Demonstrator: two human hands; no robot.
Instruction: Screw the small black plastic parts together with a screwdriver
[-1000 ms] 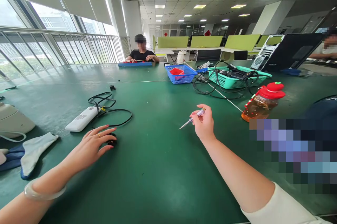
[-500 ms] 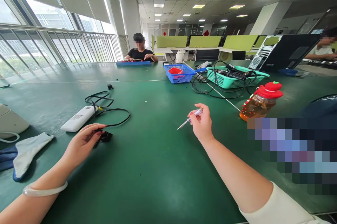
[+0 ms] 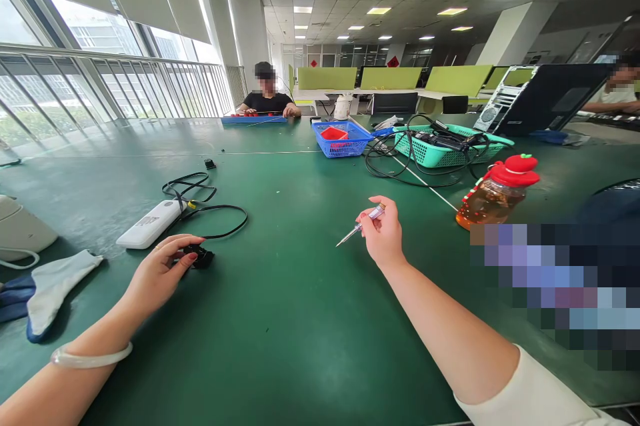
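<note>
My left hand (image 3: 167,265) is closed on a small black block-like part (image 3: 202,257) lying on the green table (image 3: 280,319). The fingers hide some of that part, so its exact kind does not show. In my right hand (image 3: 384,234) is a slim screwdriver (image 3: 361,225) with a pale, clear handle. Its metal tip points down and to the left, a little above the tabletop. Beyond my left hand lies a white power bank (image 3: 151,224) with a black cable (image 3: 235,209) looping past it.
At left lies a blue-and-white glove (image 3: 63,286). A second small black piece (image 3: 210,164) sits farther back. A blue basket (image 3: 345,146), a green basket (image 3: 430,156) of cables, a red-lidded bottle (image 3: 495,196) and a computer case (image 3: 545,99) stand right. A person (image 3: 267,103) sits opposite.
The left thumb and fingers have shifted slightly right, over the black part. My right hand holds the screwdriver in the same place.
</note>
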